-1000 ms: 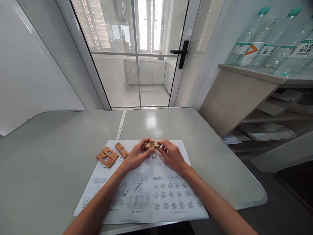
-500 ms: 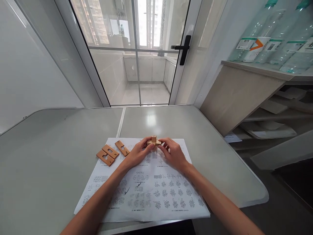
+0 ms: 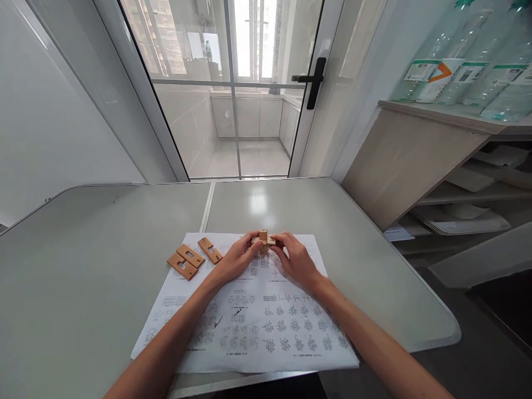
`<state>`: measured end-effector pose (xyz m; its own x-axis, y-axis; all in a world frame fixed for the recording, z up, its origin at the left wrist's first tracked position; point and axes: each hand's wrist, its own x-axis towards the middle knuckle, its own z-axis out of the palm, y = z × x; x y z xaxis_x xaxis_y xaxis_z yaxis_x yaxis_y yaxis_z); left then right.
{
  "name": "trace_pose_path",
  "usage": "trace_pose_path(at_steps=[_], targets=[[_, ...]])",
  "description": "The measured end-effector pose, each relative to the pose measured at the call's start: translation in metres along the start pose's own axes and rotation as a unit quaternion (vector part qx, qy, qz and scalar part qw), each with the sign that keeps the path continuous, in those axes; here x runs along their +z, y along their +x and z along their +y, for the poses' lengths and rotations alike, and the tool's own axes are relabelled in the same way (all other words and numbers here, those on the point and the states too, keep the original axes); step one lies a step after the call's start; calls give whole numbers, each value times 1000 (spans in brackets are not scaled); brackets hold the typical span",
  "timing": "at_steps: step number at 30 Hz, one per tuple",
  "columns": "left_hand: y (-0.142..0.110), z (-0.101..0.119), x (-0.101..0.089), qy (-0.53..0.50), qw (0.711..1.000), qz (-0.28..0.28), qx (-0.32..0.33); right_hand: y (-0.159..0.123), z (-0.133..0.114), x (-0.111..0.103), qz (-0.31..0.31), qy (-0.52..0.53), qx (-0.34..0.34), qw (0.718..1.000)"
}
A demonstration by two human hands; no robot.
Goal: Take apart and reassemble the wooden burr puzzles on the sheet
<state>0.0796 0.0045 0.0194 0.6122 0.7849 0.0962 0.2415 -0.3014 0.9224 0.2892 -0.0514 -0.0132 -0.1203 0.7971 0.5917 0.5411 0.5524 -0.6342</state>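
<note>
A small wooden cross-shaped puzzle assembly (image 3: 263, 240) stands on a printed instruction sheet (image 3: 249, 316). My left hand (image 3: 234, 262) grips its left side with curled fingers. My right hand (image 3: 294, 260) pinches its right side. Three loose flat wooden pieces with slots (image 3: 192, 256) lie to the left, partly on the sheet's far left corner and partly on the table.
The grey folding table (image 3: 83, 260) has a seam down its middle and a rounded right edge. A glass door with a black handle (image 3: 312, 82) stands beyond. A wooden shelf unit (image 3: 415, 160) with water bottles (image 3: 457, 72) on top is at the right.
Both hands keep hold of the wooden assembly in the same spot, with only small finger shifts. The view has shifted slightly.
</note>
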Motion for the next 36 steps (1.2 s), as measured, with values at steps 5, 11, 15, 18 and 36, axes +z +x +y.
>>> trace_pose_path(at_steps=[5,11,15,18,36], targets=[[1,1,0,2,1000,3,-2,1,0,1,3,-4,7,1000],[1,-2,4,-43,999,18,-10,4,-2,2,-6,41,84,996],[2,-5,6,-67,998,19,-2,4,-1,3,-11,61,110,992],[2,-5,5,-60,998,20,-4,4,-1,3,-16,74,114,991],[4,-3,4,-68,996,21,-44,6,-1,-1,-11,34,37,999]])
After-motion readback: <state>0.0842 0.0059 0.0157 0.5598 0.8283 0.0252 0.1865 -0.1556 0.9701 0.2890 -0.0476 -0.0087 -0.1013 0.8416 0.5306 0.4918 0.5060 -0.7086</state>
